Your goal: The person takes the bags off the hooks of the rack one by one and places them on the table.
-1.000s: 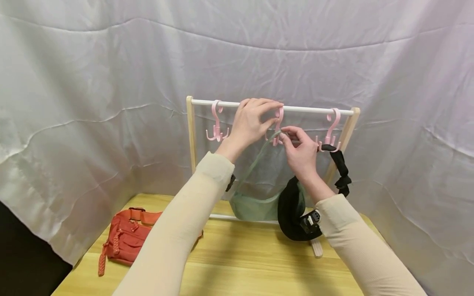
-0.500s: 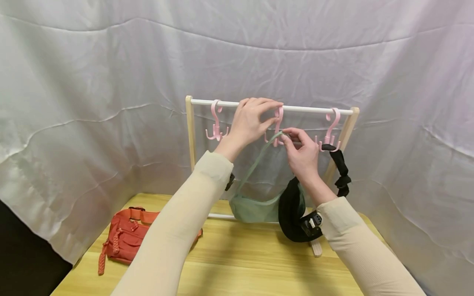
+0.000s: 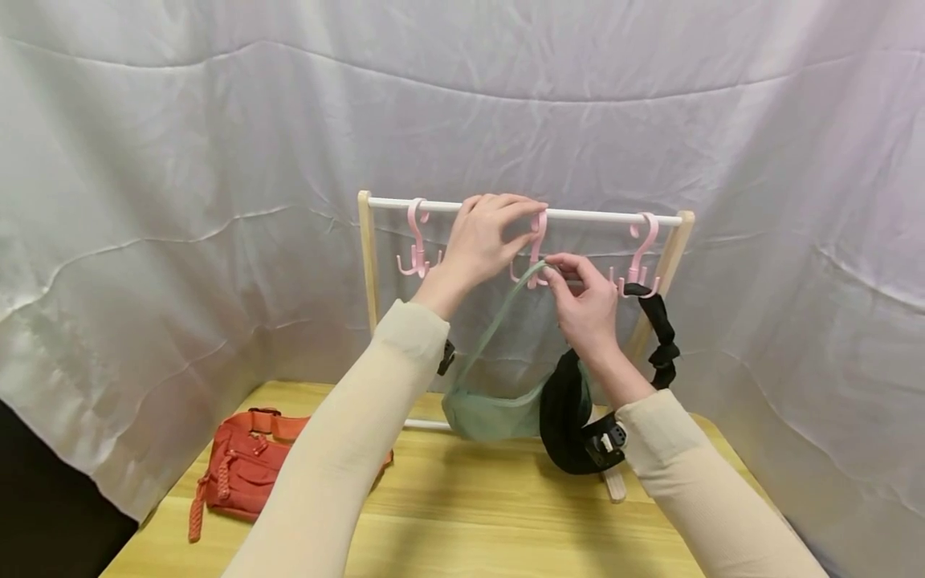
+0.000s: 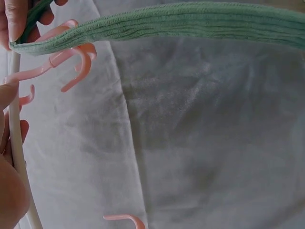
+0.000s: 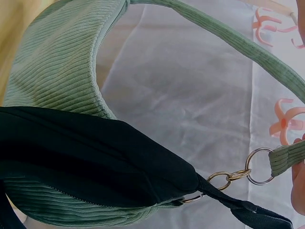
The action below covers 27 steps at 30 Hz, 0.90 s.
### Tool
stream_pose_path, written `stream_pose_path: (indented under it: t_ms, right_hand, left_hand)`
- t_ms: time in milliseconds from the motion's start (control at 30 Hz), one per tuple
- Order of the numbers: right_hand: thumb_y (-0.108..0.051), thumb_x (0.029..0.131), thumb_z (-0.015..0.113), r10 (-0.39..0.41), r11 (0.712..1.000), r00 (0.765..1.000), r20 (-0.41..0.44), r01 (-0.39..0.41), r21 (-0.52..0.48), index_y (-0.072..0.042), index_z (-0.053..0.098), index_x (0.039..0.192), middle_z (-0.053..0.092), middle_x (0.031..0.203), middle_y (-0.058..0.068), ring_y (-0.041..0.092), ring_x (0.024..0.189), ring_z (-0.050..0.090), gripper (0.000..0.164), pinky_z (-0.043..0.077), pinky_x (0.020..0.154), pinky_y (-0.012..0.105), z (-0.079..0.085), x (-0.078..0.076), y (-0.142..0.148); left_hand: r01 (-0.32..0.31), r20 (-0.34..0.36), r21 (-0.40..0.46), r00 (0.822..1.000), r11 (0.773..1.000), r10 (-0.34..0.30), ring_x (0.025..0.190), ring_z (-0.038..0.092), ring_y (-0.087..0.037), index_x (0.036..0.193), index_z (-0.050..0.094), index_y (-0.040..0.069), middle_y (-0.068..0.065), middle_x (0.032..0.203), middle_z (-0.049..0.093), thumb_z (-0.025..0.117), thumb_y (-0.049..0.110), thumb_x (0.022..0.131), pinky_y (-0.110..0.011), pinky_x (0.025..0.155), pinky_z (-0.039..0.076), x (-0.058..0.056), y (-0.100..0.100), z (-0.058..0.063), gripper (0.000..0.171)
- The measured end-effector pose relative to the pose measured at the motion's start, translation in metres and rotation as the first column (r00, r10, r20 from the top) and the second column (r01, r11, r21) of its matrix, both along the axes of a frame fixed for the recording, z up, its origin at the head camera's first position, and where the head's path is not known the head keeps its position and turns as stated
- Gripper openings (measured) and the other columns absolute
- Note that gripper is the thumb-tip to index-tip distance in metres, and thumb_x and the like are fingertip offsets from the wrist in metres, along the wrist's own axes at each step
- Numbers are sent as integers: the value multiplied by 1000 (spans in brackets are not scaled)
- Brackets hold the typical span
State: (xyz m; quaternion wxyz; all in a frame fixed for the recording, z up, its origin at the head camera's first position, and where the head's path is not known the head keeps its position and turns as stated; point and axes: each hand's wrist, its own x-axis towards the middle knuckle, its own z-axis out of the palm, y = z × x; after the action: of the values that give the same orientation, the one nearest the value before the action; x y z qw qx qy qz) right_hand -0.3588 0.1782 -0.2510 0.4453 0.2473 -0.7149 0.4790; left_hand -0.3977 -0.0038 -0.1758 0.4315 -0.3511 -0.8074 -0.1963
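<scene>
My left hand [image 3: 480, 241] pinches the middle pink hook [image 3: 539, 229] near its top, at the white rail. Just below it, my right hand [image 3: 587, 301] pinches the strap [image 3: 495, 325] of a green corduroy shoulder bag [image 3: 491, 417]. The strap passes close by the hook's lower prongs; whether it rests on one is hard to tell. In the right wrist view, metal rings [image 5: 259, 166] link strap and bag. A black bag [image 5: 95, 157] hangs in front of the green bag's right part, its gathered strap [image 3: 659, 325] over the right pink hook [image 3: 643, 249].
The rail [image 3: 600, 215] runs between two wooden posts [image 3: 367, 265]. At the left hangs another pink hook [image 3: 416, 241]. A red bag [image 3: 249, 474] lies on the wooden table [image 3: 462, 514], partly behind my left sleeve. Grey cloth [image 3: 217, 144] surrounds the rack.
The strap and the green bag have come down slightly with my right hand. My left hand keeps its place on the hook. The head view has shifted a little.
</scene>
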Motion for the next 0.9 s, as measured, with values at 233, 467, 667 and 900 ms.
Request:
stream_pose_path:
  t_ms: [233, 467, 667, 900]
  right_hand:
    - [-8, 96, 75, 11, 1000, 1000, -25, -11, -11, -2, 76, 114, 77, 105, 14, 11, 81, 68, 19, 50, 64, 12, -1, 6, -3]
    - [-7, 97, 74, 25, 1000, 998, -51, -25, -5, -1, 76, 113, 77, 105, 12, 24, 91, 72, 17, 55, 75, 13, -2, 6, -2]
    - [-6, 97, 73, 42, 999, 998, -42, -43, -13, 0, 75, 113, 77, 106, 13, 16, 90, 71, 17, 55, 74, 14, -3, 8, -3]
    - [-2, 95, 74, 82, 995, 996, -37, -84, -45, 2, 75, 113, 75, 103, 18, 4, 85, 67, 18, 56, 67, 12, -4, 9, -8]
  left_hand:
    - [10, -1, -39, 1000, 999, -10, 129, 58, -18, 141, 67, 25, 7, 140, 65, 76, 26, 98, -37, 115, 34, 2, -4, 0, 44]
    - [39, -10, -68, 999, 997, -40, 132, 57, -18, 145, 64, 21, 3, 145, 63, 75, 23, 98, -34, 116, 35, 3, -9, 2, 48]
    - [84, -39, -59, 995, 995, -87, 132, 58, -21, 144, 64, 15, -1, 145, 63, 76, 19, 97, -30, 118, 33, 2, -15, 3, 49]
    - [157, -68, 3, 985, 988, -157, 133, 57, -25, 141, 66, 10, -5, 144, 63, 77, 16, 96, -28, 119, 34, 3, -23, -2, 47]
